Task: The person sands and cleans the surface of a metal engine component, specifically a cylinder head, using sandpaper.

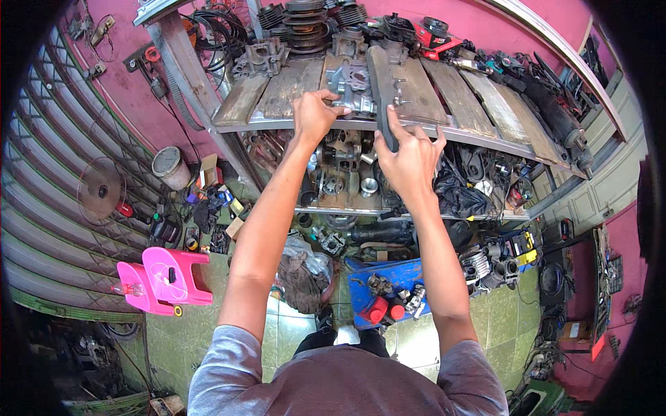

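Observation:
A silvery metal engine part (355,100), with a flat grey face and openings, lies near the front edge of the wooden shelf top. My left hand (316,119) is closed at its left side, thumb and forefinger against it. Just right of this part, a long flat dark grey bar (381,80) slants across the planks and past the front edge. Its near end runs between the thumb and forefinger of my right hand (411,156), whose other fingers are bent and spread. A small metal fitting (398,91) sits on the planks to the right of the bar.
Stacked pulleys (305,31) and engine parts line the back of the plank top (291,87). More parts crowd the lower shelf (340,209). A blue tray (362,283) with parts and red-capped containers is on the floor, and pink stools (173,277) stand left.

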`<state>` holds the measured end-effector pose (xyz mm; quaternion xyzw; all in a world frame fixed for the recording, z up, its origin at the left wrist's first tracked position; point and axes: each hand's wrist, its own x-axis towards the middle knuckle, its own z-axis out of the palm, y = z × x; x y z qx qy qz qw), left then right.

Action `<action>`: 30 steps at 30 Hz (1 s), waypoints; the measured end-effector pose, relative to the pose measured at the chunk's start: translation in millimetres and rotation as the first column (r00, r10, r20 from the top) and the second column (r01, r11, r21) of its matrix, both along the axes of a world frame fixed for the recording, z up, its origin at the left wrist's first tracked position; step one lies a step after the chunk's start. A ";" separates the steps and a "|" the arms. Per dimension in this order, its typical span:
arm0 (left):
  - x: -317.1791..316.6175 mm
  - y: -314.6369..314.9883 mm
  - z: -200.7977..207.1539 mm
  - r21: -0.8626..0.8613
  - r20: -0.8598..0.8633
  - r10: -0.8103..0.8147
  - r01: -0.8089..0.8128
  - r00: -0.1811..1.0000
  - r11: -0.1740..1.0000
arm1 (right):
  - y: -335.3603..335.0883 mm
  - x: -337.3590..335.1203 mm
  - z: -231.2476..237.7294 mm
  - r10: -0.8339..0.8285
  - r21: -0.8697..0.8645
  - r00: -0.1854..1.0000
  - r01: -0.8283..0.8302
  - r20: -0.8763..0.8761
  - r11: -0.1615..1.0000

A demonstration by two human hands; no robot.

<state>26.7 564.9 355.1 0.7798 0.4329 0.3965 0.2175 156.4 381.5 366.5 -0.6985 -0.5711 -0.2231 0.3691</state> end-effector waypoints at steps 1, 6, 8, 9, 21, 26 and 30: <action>1.2 -1.1 -2.8 0.049 0.036 0.014 -0.016 0.999 0.999 | 1.6 0.2 -2.0 -0.003 0.037 1.000 0.002 0.023 0.999; 3.0 2.8 -3.9 0.151 -0.015 0.040 -0.037 0.999 0.988 | -0.7 0.2 0.5 -0.030 0.001 0.999 0.030 0.038 1.000; 4.3 6.4 -2.1 0.102 -0.021 0.025 -0.023 0.999 0.995 | -0.8 -0.1 0.8 -0.036 0.005 0.998 0.036 0.053 0.999; 4.8 8.2 -1.2 0.104 -0.019 0.023 -0.021 1.000 0.994 | -1.2 -0.7 0.9 -0.039 -0.007 0.998 0.040 0.058 0.999; -5.7 37.6 14.9 -0.067 0.028 -0.122 0.123 0.992 0.990 | -1.2 -2.1 0.4 -0.075 -0.045 0.994 0.079 0.073 0.996; -6.1 45.3 38.5 0.130 -0.048 -0.173 0.178 0.984 0.975 | -0.1 1.1 3.4 -0.048 -0.035 0.994 0.052 0.101 0.998; -0.6 51.7 38.9 0.089 -0.213 -0.199 0.221 0.957 0.971 | -1.8 8.2 1.7 -0.018 -0.039 0.995 0.022 0.102 0.999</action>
